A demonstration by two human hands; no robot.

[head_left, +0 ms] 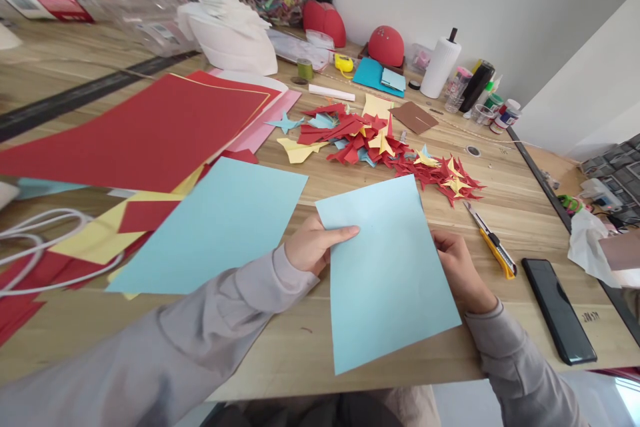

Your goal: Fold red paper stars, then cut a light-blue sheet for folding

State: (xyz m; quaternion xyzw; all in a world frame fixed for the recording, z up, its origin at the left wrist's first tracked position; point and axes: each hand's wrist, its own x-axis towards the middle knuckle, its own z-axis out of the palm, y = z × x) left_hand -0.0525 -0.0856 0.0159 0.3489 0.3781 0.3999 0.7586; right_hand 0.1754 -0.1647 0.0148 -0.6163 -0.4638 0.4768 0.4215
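A light blue paper sheet [385,280] is held up over the table's near edge. My left hand [320,243] grips its left edge, thumb on top and fingers beneath. At the right edge of the sheet, my right hand [459,267] has its fingers curled, partly hidden behind the paper. Another blue sheet [220,220] lies flat to the left. Beyond the held sheet is a pile of folded red, yellow and blue paper pieces [370,140]. A yellow utility knife [493,243] lies right of my right hand.
Large red sheets [145,127] and a white cable [37,233] occupy the left side. A black phone [559,310] lies at the right. Along the back stand a white roll [440,67], a black bottle [477,87], small jars and a yellow tape measure [343,63].
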